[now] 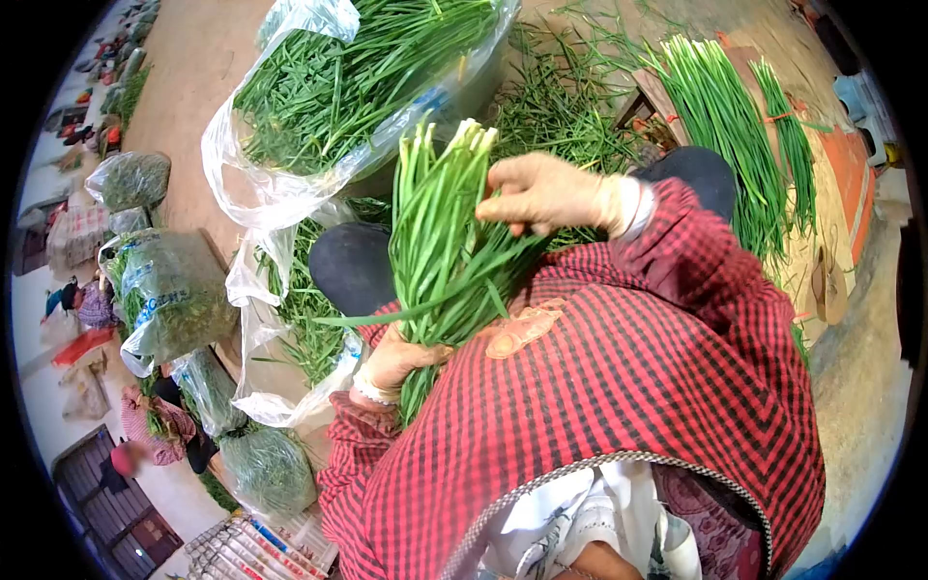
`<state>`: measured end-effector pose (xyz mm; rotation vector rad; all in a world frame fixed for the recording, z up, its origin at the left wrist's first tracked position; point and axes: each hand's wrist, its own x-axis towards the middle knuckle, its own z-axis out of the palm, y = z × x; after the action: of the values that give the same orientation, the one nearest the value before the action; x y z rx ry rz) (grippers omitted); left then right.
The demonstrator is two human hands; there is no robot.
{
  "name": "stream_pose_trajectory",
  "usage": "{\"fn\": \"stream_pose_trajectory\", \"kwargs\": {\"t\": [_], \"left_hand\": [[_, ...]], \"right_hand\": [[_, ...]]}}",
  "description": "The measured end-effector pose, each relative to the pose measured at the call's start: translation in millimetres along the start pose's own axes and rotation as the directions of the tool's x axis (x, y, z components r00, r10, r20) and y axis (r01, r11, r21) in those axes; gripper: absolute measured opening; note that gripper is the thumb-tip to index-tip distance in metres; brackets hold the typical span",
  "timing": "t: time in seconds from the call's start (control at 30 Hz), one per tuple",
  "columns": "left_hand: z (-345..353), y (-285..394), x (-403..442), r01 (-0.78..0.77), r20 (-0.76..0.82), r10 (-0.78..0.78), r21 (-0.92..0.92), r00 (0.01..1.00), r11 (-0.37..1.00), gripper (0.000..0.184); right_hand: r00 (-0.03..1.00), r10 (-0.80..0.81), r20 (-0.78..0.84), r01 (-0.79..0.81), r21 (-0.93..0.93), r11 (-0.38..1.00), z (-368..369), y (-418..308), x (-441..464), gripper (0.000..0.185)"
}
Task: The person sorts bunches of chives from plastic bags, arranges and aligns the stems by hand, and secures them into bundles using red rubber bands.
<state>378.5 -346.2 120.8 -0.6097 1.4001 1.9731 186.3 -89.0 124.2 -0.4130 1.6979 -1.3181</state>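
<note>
My left hand, in a thin pale glove, is wrapped round the lower, leafy part of a bunch of garlic chives. The bunch stands over my lap with its white cut ends pointing up and away from me. My right hand, also gloved, is at the upper right side of the bunch, its fingers curled and pinching at the outer stalks. Some long leaves droop to the right below that hand. The exact contact of the right fingertips is partly hidden.
A large clear plastic bag full of chives lies ahead. Loose leaves cover the floor. Tied chives rest on a board to the right. Stuffed bags line the left, where another person sits.
</note>
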Motion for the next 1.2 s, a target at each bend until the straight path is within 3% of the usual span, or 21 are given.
{"fn": "stream_pose_trajectory", "kwargs": {"t": [0.03, 0.07, 0.17, 0.23, 0.3, 0.33, 0.37, 0.43, 0.5, 0.53, 0.63, 0.67, 0.73, 0.77, 0.83, 0.9, 0.93, 0.97, 1.1, 1.17, 1.2], "left_hand": [[0.1, -2.2, 1.1, -0.038, -0.012, 0.039, 0.045, 0.999, 0.998, 0.052], [1.7, 3.1, -2.0, -0.019, -0.008, 0.019, 0.096, 1.000, 0.995, 0.050], [-4.1, 5.2, -10.2, 0.031, -0.059, -0.020, 0.186, 0.998, 0.982, 0.049], [-1.7, 11.8, -14.4, -0.025, -0.133, 0.060, 0.248, 0.989, 0.968, 0.046], [-20.9, 10.9, -10.0, -0.317, 0.190, 0.263, 0.708, 0.946, 0.631, 0.045], [-24.0, 9.2, -10.6, -0.266, 0.158, 0.219, 0.697, 0.963, 0.666, 0.043], [-21.8, 7.4, -11.2, -0.268, 0.158, 0.222, 0.696, 0.962, 0.666, 0.043], [-12.4, 4.1, -10.9, -0.172, 0.003, 0.182, 0.343, 0.983, 0.923, 0.042], [-3.2, 13.0, -10.7, -0.128, 0.017, 0.130, 0.342, 0.991, 0.931, 0.045], [-1.3, 13.4, -9.8, -0.130, 0.016, 0.134, 0.364, 0.991, 0.922, 0.047], [11.9, 18.6, -9.4, -0.138, 0.008, 0.148, 0.426, 0.989, 0.894, 0.052], [13.3, 18.0, -10.4, -0.151, 0.018, 0.156, 0.382, 0.988, 0.912, 0.054], [12.4, 15.6, -15.8, -0.138, -0.004, 0.147, 0.319, 0.989, 0.938, 0.058], [9.6, 14.6, -18.3, -0.133, -0.008, 0.143, 0.316, 0.990, 0.939, 0.058], [5.0, 12.8, -22.0, -0.085, -0.044, 0.100, 0.265, 0.994, 0.960, 0.058], [2.6, 10.3, -24.1, -0.093, -0.058, 0.115, 0.297, 0.992, 0.950, 0.059], [1.4, 9.9, -24.6, -0.106, -0.072, 0.137, 0.334, 0.988, 0.937, 0.060], [0.4, 10.8, -24.0, -0.120, -0.084, 0.162, 0.371, 0.983, 0.921, 0.061], [-3.9, 6.4, -13.8, -0.178, -0.035, 0.218, 0.457, 0.975, 0.871, 0.058], [-13.0, 0.9, -7.8, -0.225, -0.022, 0.285, 0.559, 0.958, 0.798, 0.060], [-6.7, 12.6, -9.8, -0.276, 0.016, 0.433, 0.790, 0.901, 0.547, 0.063]], "right_hand": [[0.997, -0.026, 0.073, 0.015, 0.154, 0.988, 9.3, 10.9, 9.0, 0.035], [0.998, -0.062, 0.007, 0.060, 0.178, 0.982, 15.0, 15.3, 12.7, 0.025], [0.996, -0.068, -0.051, 0.078, 0.246, 0.966, 4.9, 21.5, 6.1, 0.021], [0.965, -0.093, -0.244, 0.139, 0.176, 0.975, -18.7, 21.5, -5.6, 0.018], [0.860, -0.102, -0.501, 0.189, 0.127, 0.974, -62.6, 35.0, -8.5, 0.018], [0.787, -0.178, -0.591, 0.240, 0.027, 0.971, -95.2, 67.7, 0.9, 0.023], [0.764, -0.312, -0.566, -0.062, -0.545, 0.836, -113.6, 65.3, -6.1, 0.038], [0.543, -0.679, -0.494, -0.160, -0.855, 0.494, -89.9, 38.6, -12.9, 0.055], [0.654, -0.611, -0.446, 0.183, -0.691, 0.699, -66.7, 13.0, -8.0, 0.062], [0.763, -0.556, -0.331, 0.302, -0.577, 0.759, -49.2, -13.7, -16.4, 0.064], [0.775, -0.615, -0.145, 0.426, -0.600, 0.677, -24.6, -0.8, 7.2, 0.029], [0.775, -0.615, -0.142, 0.427, -0.599, 0.677, -23.3, -3.3, 3.9, 0.029], [0.827, -0.512, -0.234, 0.445, -0.284, 0.849, -20.0, -8.8, -4.1, 0.015], [0.770, -0.549, -0.324, 0.440, -0.354, 0.825, -26.1, -3.6, -5.0, 0.016], [0.778, -0.450, -0.439, 0.415, -0.180, 0.892, -67.1, 14.7, -5.6, 0.022], [0.722, -0.323, -0.612, -0.065, -0.525, 0.849, -112.8, 33.5, -11.4, 0.036], [0.728, -0.411, -0.548, -0.218, -0.754, 0.620, -121.2, 38.5, -15.5, 0.041], [0.726, -0.411, -0.551, -0.220, -0.753, 0.620, -115.4, 36.1, -16.2, 0.041], [0.847, -0.475, -0.238, 0.322, -0.480, 0.816, -54.3, 3.0, -15.0, 0.046], [0.926, -0.372, -0.055, 0.357, -0.182, 0.916, -32.8, 3.3, -9.7, 0.035], [0.916, -0.394, -0.072, 0.381, -0.147, 0.913, -28.6, 16.5, -3.5, 0.031]]}}
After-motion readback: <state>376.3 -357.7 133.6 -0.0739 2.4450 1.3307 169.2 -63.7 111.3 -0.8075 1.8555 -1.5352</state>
